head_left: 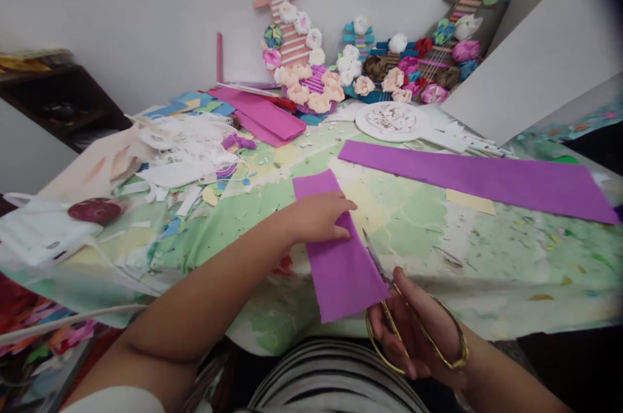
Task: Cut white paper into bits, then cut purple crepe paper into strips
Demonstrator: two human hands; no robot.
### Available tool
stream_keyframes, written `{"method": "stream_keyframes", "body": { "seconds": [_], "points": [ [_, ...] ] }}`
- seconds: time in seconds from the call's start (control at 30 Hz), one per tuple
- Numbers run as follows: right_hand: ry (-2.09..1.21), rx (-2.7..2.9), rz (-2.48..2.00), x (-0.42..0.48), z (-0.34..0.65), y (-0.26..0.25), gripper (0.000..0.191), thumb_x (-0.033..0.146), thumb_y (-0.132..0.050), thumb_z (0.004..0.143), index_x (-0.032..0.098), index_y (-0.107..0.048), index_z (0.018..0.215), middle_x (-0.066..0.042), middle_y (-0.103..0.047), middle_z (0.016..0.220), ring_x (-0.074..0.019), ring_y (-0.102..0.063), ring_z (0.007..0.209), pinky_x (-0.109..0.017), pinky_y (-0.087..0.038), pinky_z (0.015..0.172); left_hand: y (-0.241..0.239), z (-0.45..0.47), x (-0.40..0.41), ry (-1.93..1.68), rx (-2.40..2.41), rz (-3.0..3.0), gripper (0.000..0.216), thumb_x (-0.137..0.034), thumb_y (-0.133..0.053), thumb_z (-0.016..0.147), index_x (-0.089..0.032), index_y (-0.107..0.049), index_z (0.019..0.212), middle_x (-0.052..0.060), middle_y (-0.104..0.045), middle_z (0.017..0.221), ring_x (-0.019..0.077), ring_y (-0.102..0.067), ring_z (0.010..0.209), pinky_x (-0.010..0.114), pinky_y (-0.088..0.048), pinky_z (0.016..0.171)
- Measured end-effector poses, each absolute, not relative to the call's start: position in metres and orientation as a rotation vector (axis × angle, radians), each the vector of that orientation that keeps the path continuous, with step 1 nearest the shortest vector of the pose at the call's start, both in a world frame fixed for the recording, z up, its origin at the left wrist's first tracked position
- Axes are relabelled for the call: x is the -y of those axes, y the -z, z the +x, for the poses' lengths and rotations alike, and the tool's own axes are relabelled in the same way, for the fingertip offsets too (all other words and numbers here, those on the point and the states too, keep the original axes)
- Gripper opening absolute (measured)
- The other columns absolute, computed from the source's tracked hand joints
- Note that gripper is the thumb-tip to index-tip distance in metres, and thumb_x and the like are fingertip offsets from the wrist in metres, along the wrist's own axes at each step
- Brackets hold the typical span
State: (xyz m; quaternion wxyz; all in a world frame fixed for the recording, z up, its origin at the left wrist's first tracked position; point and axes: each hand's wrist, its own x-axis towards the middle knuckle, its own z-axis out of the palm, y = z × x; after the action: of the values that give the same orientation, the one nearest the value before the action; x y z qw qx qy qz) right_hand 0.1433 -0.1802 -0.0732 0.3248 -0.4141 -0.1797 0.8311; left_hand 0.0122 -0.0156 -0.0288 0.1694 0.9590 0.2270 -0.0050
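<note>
A rectangular purple piece of crepe paper [335,276] lies slanted across the front of the table, its near end reaching past the table's edge. My left hand [324,217] is over its middle, thumb and forefinger at the right edge, holding it; the other fingers are hidden. Gold-handled scissors [377,260] are in my right hand [413,325], fingers through the large loops. Their blades point away from me along the paper's right edge, near its lower right corner. Whether the blades touch the paper, I cannot tell.
A long purple strip [477,179] extends to the right. Folded magenta paper [265,115], white string [180,140] and paper scraps lie at the left. Flower-decorated guitar shapes [292,43] lean on the wall. A white round piece [389,121] lies behind the strip. A green patterned cloth [263,186] covers the table.
</note>
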Motion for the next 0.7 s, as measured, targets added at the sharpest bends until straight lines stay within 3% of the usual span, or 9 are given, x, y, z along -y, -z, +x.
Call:
{"method": "stream_keyframes", "body": {
  "seconds": [0.3,0.5,0.7],
  "points": [
    [-2.117,0.559,-1.174,0.174,0.144,0.072,0.061,0.059,-0.017,0.072,0.010,-0.053,0.070,-0.001,-0.046,0.047,-0.0081,-0.048,0.038,-0.016,-0.023,0.030,0.031,0.004,0.027,-0.036,-0.775,2.685,0.055,-0.060,-0.034,0.065,-0.018,-0.047,0.098,0.006,-0.051,0.094,0.0186,-0.046,0.082,0.029,-0.035,0.069],
    [-2.069,0.566,-1.319,0.181,0.142,0.073,0.046,0.057,-0.035,0.067,0.013,-0.047,0.073,0.000,-0.049,0.050,-0.0077,-0.046,0.041,-0.017,-0.024,0.036,0.043,0.004,0.037,-0.099,-0.825,2.802,0.077,-0.068,-0.031,0.058,-0.014,-0.040,0.110,0.012,-0.041,0.112,0.0258,-0.035,0.101,0.038,-0.025,0.084],
    [-2.077,0.601,-1.281,0.190,0.145,0.072,0.045,0.057,-0.028,0.070,0.015,-0.043,0.070,0.001,-0.047,0.046,-0.0060,-0.039,0.035,-0.017,-0.019,0.034,0.047,0.003,0.051,-0.116,-0.811,2.850,0.084,-0.070,-0.026,0.057,-0.012,-0.033,0.117,0.015,-0.033,0.121,0.0294,-0.025,0.111,0.046,-0.016,0.089]
  ]
}}
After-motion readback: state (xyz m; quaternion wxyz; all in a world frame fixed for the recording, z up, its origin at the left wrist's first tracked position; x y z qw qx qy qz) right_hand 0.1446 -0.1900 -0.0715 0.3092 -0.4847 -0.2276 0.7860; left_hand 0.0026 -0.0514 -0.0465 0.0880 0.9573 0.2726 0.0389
